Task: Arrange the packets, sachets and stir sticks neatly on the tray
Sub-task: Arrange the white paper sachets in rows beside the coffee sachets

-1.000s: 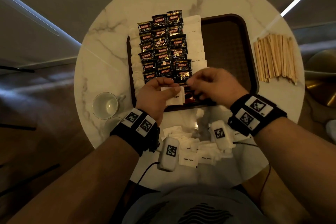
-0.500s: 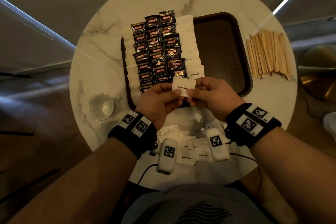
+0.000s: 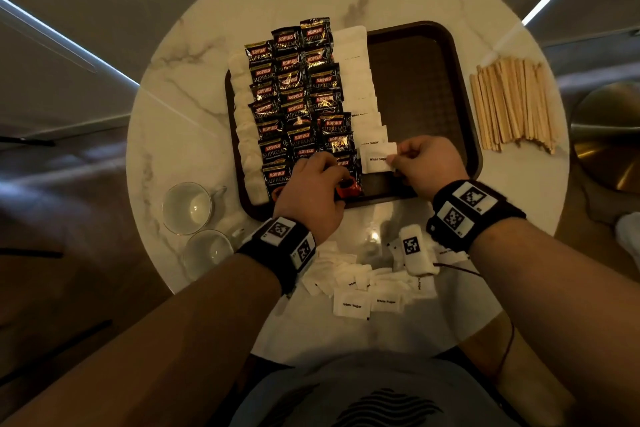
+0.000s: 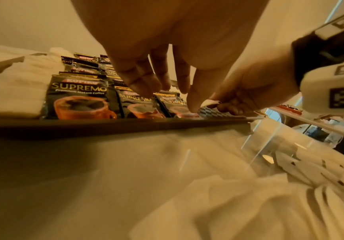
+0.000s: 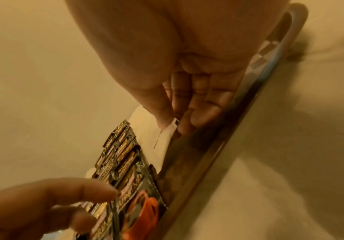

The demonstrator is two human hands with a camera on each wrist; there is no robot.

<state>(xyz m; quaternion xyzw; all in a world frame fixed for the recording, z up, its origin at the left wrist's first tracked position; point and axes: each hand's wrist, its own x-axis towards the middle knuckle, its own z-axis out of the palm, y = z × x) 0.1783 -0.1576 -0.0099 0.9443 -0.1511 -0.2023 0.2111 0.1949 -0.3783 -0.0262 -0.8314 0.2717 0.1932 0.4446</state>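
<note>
A brown tray [image 3: 415,87] holds three columns of black coffee packets [image 3: 294,97], a column of white packets [image 3: 247,135] on their left and a column of white sugar sachets [image 3: 360,87] on their right. My right hand [image 3: 401,156] pinches one sugar sachet [image 3: 377,158] by its right edge at the near end of that column; the right wrist view shows the thumb and fingers [image 5: 167,116] on this sachet [image 5: 162,138]. My left hand [image 3: 317,172] rests with straight fingers [image 4: 144,84] on the nearest coffee packets [image 4: 138,104]. Wooden stir sticks [image 3: 512,107] lie on the table right of the tray.
A loose heap of sugar sachets [image 3: 367,288] lies on the marble table [image 3: 180,107] between my wrists. Two glass cups [image 3: 187,208] stand left of the tray's near corner. The tray's right half is bare. The table edge runs close behind the sticks.
Both hands held the sachet above the tray's near edge. The left hand has let go and dropped onto the coffee packets; the right hand has carried the sachet right, to the sugar column's near end.
</note>
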